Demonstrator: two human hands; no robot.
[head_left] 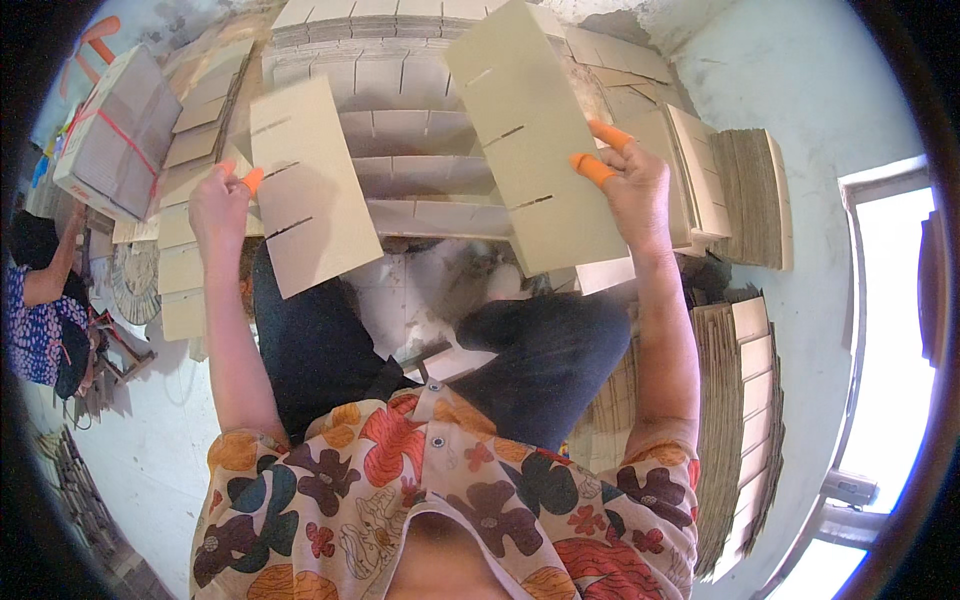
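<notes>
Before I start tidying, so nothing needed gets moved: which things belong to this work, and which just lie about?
Belongs:
left slotted sheet, in left hand
right slotted sheet, in right hand
standing slotted strips, probably

Apparently just lying about:
red-strapped carton
orange object

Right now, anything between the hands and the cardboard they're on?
Nothing visible blocks either: left hand holds the left slotted sheet at its left edge, right hand the right slotted sheet at its right edge. Only orange finger covers separate some fingertips from cardboard.
</notes>
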